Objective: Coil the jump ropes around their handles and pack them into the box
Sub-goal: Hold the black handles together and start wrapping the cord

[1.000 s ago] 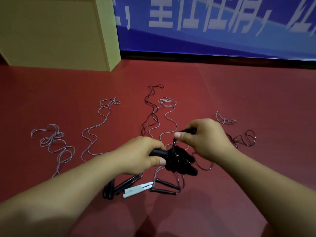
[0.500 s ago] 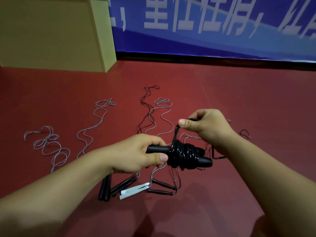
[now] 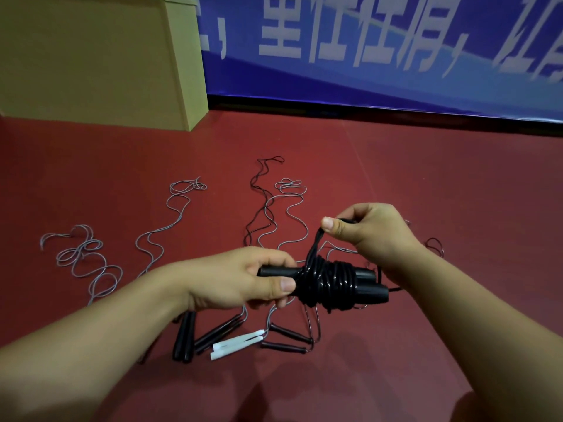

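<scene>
Left hand grips 2 black cylindrical handles wrapped in glossy black rope coils, held above the red floor. Right hand pinches the rope's free end. Tan cardboard box stands far left; uncoiled grey ropes lie between.

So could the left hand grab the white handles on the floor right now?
Probably not yet: the left hand is gripping the black handles, though the white handles lie uncovered just below it.
</scene>
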A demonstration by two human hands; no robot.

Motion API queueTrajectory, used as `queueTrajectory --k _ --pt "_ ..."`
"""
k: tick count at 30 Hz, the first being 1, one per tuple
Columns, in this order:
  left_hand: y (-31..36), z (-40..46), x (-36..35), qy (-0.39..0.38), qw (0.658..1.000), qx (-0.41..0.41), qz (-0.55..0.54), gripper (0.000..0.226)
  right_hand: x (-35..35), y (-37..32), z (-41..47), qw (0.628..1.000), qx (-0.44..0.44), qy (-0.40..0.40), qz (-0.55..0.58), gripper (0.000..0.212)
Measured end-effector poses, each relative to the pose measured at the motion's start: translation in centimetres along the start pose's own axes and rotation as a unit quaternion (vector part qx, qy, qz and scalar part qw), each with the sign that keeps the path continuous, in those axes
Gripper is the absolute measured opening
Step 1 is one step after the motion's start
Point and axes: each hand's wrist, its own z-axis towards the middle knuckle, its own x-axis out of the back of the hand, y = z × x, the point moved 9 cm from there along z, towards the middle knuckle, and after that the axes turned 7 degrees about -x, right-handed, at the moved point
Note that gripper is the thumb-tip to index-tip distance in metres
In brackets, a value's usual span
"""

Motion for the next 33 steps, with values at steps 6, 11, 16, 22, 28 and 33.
queueTrajectory --k 6,11,16,22,28,33 --pt "0.7 -0.3 0.0 -0.016 0.996 -0.037 -0.084 0.037 -2.6 0.1 -0.3 0.992 -0.020 -0.103 0.068 0.019" --pt "0.7 -0.2 1.6 0.097 0.968 -0.043 -0.226 0.040 -4.7 0.0 -1.6 0.991 -0.003 -0.131 0.020 0.030" --pt "-0.5 -0.6 4.7 0.276 0.951 -0.017 -0.140 0.006 -8.1 0.5 -3.4 0.976 -0.024 -0.196 -0.090 0.020" --pt "-2.0 -1.3 6.6 0.339 0.939 0.053 0.007 0.014 -8.1 -0.4 -4.5 0.971 -0.023 -0.206 -0.120 0.028" --pt "-3.1 -2.1 8.1 0.382 0.914 0.107 0.087 0.020 -8.4 -0.4 -5.2 0.964 -0.044 -0.233 -0.117 0.018" --pt "-3.2 -2.9 9.1 0.407 0.891 0.137 0.146 0.018 -8.3 -0.3 -5.4 0.963 -0.057 -0.238 -0.117 0.018"
